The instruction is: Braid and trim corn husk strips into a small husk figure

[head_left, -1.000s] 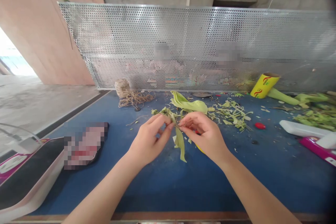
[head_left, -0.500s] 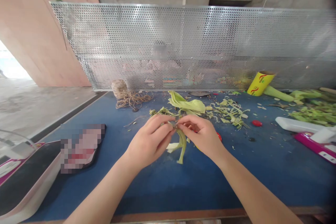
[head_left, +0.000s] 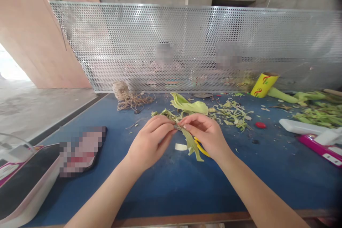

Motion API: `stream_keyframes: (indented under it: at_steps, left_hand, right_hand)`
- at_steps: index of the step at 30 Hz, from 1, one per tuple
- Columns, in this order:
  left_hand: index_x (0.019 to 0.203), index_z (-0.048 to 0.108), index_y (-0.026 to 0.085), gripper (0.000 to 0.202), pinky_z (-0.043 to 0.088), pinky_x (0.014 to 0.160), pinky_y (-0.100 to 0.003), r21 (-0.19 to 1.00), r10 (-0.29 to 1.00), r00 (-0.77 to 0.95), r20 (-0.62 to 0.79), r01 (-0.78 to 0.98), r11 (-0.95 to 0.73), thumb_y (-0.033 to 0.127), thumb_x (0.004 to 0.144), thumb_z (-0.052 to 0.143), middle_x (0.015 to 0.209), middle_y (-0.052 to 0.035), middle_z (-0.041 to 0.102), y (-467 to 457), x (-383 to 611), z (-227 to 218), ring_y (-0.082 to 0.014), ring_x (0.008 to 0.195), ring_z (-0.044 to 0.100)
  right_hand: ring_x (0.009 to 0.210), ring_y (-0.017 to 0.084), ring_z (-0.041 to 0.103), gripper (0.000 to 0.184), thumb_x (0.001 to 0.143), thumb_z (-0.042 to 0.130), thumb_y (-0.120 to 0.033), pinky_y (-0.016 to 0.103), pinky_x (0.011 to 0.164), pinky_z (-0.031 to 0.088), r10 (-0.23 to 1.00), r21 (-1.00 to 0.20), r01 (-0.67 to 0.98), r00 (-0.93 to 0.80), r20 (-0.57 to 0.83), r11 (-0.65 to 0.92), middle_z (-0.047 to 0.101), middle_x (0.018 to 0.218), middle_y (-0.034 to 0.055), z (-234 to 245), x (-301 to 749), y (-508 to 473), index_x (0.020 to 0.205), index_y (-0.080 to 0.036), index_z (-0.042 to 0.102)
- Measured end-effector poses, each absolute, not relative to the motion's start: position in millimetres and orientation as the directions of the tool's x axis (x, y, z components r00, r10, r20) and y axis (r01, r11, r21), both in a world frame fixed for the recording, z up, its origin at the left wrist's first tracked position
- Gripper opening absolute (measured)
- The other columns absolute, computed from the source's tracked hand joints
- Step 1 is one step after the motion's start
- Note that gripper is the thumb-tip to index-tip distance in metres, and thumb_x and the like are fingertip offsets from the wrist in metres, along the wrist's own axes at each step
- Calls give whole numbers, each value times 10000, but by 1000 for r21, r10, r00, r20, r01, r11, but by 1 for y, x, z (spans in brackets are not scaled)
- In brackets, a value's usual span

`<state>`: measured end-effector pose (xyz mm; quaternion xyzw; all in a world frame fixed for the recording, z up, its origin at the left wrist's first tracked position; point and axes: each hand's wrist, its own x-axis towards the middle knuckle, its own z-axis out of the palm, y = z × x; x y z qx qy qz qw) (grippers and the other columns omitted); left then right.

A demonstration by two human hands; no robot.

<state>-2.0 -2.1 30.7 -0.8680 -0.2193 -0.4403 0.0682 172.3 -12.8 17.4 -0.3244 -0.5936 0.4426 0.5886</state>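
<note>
My left hand (head_left: pixel 152 140) and my right hand (head_left: pixel 207 135) meet over the middle of the table, fingertips pinched together. Between them they grip a limp green leaf strip (head_left: pixel 192 146), whose ragged end hangs down toward me. What lies right inside the fingertips is partly hidden. Just below the strip is a small pale piece (head_left: pixel 181 146) on the table. A yellow curved loop (head_left: pixel 201 148), perhaps a handle, shows partly from beneath my right hand. Behind my fingers lies a larger pale green leaf (head_left: pixel 191 105), with curled green scraps (head_left: pixel 168 114) at its left.
On the blue table (head_left: pixel 160 192) are a phone (head_left: pixel 87 149), a twine bundle (head_left: pixel 135 102), shredded greens (head_left: pixel 235 114), a red piece (head_left: pixel 260 125), a yellow tube (head_left: pixel 264 84) and a white-and-magenta device (head_left: pixel 320 146). A perforated metal screen (head_left: pixel 120 42) stands behind; people are blurred beyond it.
The leaf strip's hanging end has swung right and looks wider and flatter. My right hand has turned slightly, baring more of the yellow loop and covering a red part.
</note>
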Motion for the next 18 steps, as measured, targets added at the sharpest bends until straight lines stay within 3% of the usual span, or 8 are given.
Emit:
stream_keyframes:
  at_steps: [4, 8, 14, 18]
  left_hand:
    - [814, 579, 169, 79, 495, 777, -290, 163, 385, 476, 791, 442, -882, 100, 781, 560, 847, -47, 632, -2, -3, 33, -140, 828, 583]
    - [785, 620, 173, 48, 520, 704, -252, 310, 482, 453, 750, 403, -861, 138, 765, 593, 805, -40, 650, -4, -5, 38, -134, 765, 614]
    - [812, 617, 178, 86, 525, 721, -289, 407, 469, 519, 715, 236, -882, 116, 754, 604, 818, -49, 654, -7, -6, 39, -157, 820, 605]
    - [991, 566, 192, 314, 532, 644, -274, 611, 558, 519, 648, 83, -787, 103, 705, 659, 916, -67, 658, -8, -5, 35, -167, 818, 619]
  right_hand:
    - [545, 79, 543, 79, 686, 672, -231, 190, 432, 411, 935, -929, -243, -150, 321, 280, 651, 719, -6, 14, 171, -11, 708, -199, 603]
    - [520, 67, 521, 172, 653, 709, -228, 182, 431, 393, 951, -944, -273, -193, 242, 185, 636, 672, -11, 13, 173, -9, 781, -193, 600]
    - [554, 90, 583, 346, 610, 743, -198, 222, 543, 456, 936, -961, -271, -322, 141, 51, 649, 649, -32, 17, 178, -9, 873, -197, 518]
    - [610, 97, 635, 377, 615, 730, -141, 239, 648, 494, 884, -962, -271, -454, 116, -13, 663, 646, -47, 20, 182, -11, 896, -202, 485]
